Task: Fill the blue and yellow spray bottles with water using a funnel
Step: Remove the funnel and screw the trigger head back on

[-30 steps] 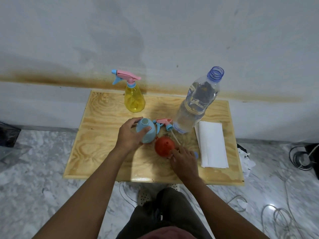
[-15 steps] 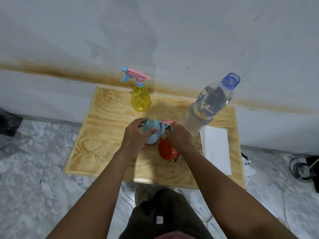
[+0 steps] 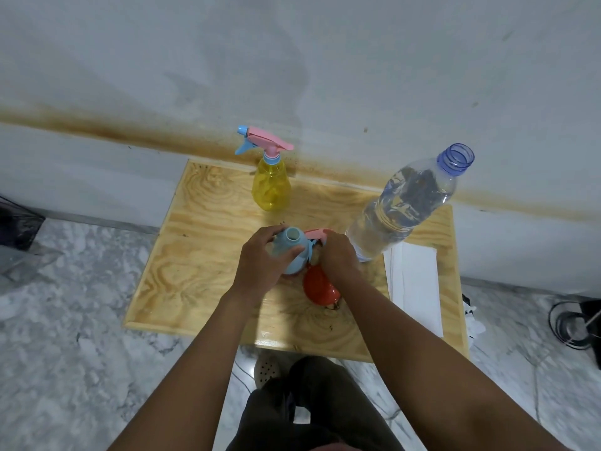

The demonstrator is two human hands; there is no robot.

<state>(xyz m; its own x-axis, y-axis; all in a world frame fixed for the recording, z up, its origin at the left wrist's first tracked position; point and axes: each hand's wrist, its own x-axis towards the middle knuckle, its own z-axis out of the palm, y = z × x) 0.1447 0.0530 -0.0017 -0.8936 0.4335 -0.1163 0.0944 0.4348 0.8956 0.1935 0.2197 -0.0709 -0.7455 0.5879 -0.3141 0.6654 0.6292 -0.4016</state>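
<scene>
Grey-white wall (image 3: 292, 60) with a brown stain band running along its lower part; marble-patterned floor (image 3: 65, 353) below. Plywood tabletop (image 3: 201, 255) stands against the wall.

- Yellow spray bottle (image 3: 271, 187): upright at the rear centre, pink-and-blue trigger head fitted, well apart from both hands.
- Blue spray bottle (image 3: 294, 252): mid-tabletop, neck open and facing up. Left hand (image 3: 260, 265) grasps it, fingers and thumb wrapped round the body just under the neck.
- Pink trigger head (image 3: 317, 233): off the neck, just beside the blue spray bottle on its right. Right hand (image 3: 340, 258) is over it, fingers curled down and touching it; a closed grip cannot be confirmed from this angle.
- Orange funnel (image 3: 320, 288): lying on the tabletop just in front of the blue spray bottle, partly under the right wrist.
- Clear water bottle (image 3: 400, 209): uncapped, mostly full, at the right rear, near the right hand.
- White folded paper (image 3: 414, 281): flat along the right edge.
- Cables (image 3: 569, 323): on the floor at far right.
</scene>
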